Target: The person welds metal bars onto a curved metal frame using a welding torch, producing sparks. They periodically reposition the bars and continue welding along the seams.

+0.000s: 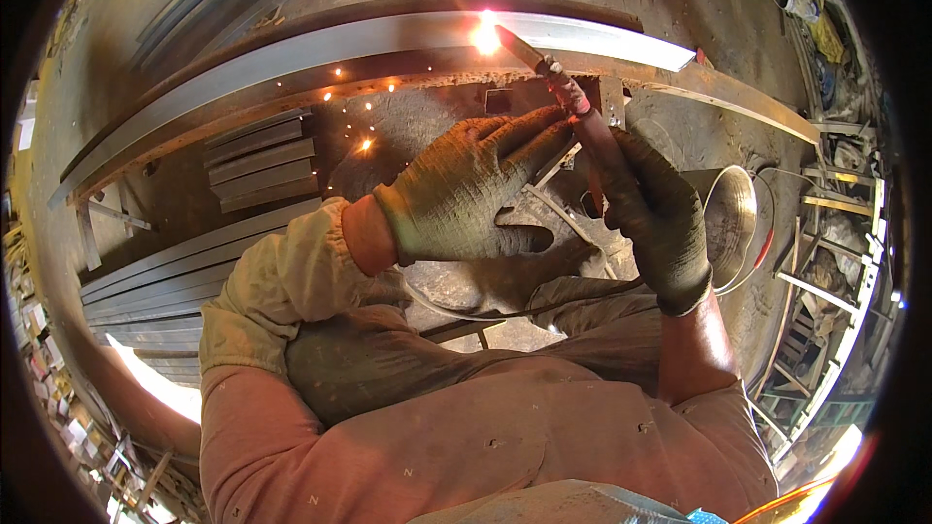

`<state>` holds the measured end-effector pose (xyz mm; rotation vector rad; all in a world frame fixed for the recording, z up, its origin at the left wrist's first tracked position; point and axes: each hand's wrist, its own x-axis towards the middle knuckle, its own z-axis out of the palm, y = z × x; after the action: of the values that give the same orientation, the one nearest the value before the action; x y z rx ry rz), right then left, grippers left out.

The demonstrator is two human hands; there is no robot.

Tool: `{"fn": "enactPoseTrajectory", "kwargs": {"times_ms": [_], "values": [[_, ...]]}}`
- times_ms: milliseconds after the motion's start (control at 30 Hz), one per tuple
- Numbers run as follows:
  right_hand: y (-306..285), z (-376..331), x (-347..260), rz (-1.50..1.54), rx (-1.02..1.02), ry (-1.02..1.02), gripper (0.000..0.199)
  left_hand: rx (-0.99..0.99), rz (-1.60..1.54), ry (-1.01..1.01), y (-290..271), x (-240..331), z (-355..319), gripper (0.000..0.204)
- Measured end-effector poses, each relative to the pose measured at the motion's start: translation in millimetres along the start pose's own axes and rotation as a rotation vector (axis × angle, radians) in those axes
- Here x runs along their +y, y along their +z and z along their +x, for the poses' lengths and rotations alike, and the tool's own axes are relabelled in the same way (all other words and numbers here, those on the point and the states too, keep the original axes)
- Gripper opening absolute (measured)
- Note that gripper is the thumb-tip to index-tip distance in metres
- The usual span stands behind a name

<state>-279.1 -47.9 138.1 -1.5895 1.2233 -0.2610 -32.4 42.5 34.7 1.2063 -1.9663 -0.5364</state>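
My right hand [665,209], in a dark work glove, is closed around the handle of a welding torch [604,150]. The torch slants up and left, its tip at a bright welding arc [487,34] on a long grey metal bar [388,39]. My left hand [476,180], gloved too, is stretched out beside the torch, fingers extended together and thumb apart. Its fingertips reach the torch's shaft; whether they press on it I cannot tell. The grey bar lies along a rusty steel beam [718,87]. Glare hides the weld spot, and sparks fall to its left.
Short grey metal pieces [262,160] lie below the beam at left, with long grey bars [184,281] nearer me. A metal bucket [730,213] stands by my right hand. A cable [451,312] runs across my lap. Metal frames [825,291] stand at far right.
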Motion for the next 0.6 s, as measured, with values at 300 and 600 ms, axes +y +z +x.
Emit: {"fn": "enactPoseTrajectory", "kwargs": {"times_ms": [300, 600], "values": [[6, 8, 9, 0.052, 0.012, -0.069, 0.05, 0.041, 0.019, 0.008, 2, -5, 3, 0.114], [5, 10, 12, -0.04, 0.025, -0.062, 0.05, -0.04, 0.107, -0.041, -1, -3, 1, 0.101]]}}
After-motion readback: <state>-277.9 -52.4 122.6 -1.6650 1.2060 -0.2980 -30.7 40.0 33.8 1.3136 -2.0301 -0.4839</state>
